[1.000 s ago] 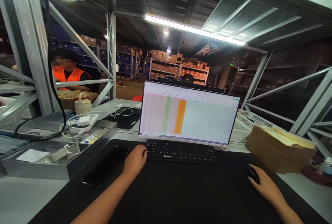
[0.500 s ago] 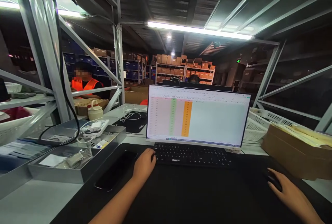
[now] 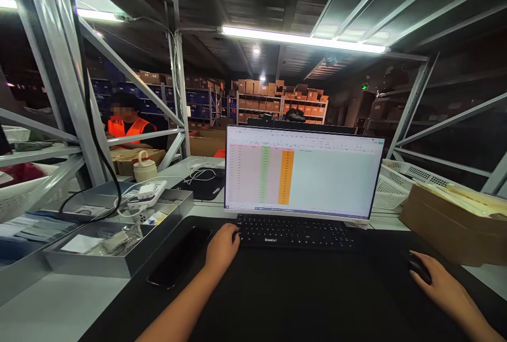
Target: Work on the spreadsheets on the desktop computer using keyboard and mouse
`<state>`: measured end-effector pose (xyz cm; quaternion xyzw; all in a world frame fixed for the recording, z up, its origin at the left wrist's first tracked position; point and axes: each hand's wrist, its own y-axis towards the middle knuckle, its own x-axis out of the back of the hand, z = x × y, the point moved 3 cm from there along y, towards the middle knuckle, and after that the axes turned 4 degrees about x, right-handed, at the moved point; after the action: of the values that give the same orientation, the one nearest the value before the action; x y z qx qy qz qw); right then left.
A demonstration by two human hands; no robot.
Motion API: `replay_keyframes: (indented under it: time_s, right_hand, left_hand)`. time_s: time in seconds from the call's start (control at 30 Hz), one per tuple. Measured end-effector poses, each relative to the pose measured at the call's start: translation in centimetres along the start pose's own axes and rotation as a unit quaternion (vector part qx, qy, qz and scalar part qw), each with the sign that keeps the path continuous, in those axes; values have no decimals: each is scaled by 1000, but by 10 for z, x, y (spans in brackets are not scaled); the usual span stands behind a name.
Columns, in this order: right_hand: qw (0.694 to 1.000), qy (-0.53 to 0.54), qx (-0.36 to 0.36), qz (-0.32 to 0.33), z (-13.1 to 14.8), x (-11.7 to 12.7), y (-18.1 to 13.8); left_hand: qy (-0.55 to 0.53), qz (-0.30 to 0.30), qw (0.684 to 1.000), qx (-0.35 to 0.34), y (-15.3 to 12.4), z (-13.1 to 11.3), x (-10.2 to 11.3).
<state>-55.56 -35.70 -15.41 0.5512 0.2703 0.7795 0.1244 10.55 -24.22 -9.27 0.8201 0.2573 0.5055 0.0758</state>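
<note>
My left hand [image 3: 223,244] lies at the left end of the black keyboard [image 3: 293,235]. Its fingertips reach over the corner keys, the thumb sits apart from the fingers, and nothing is held. My right hand [image 3: 439,278] is wrapped over a black computer mouse [image 3: 420,268] on the black desk mat [image 3: 309,294]. Behind the keyboard stands a monitor [image 3: 332,178] showing a spreadsheet with green, pink and orange columns. A dark smartphone [image 3: 180,256] lies on the mat, left of my left hand.
Grey trays [image 3: 93,262] with papers and small packets stand at the left, beside a white power strip [image 3: 147,194]. A cardboard box [image 3: 447,225] of envelopes and white baskets [image 3: 390,191] are at the right. A person in an orange vest [image 3: 132,128] sits beyond the metal rack.
The view has shifted slightly. Both hands stay in the same places, the left at the keyboard and the right on the mouse.
</note>
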Motion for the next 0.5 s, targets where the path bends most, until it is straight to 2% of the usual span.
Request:
replay_keyframes:
  time_s: [0.27,0.5]
  right_hand:
    - [1000,2,-16,-12,3,0,2]
    - [999,1,-43,7,2,0,1]
  left_hand:
    - [0,3,1000,3,0,-3,3]
    - [-1,1,1000,3,0,-2,3]
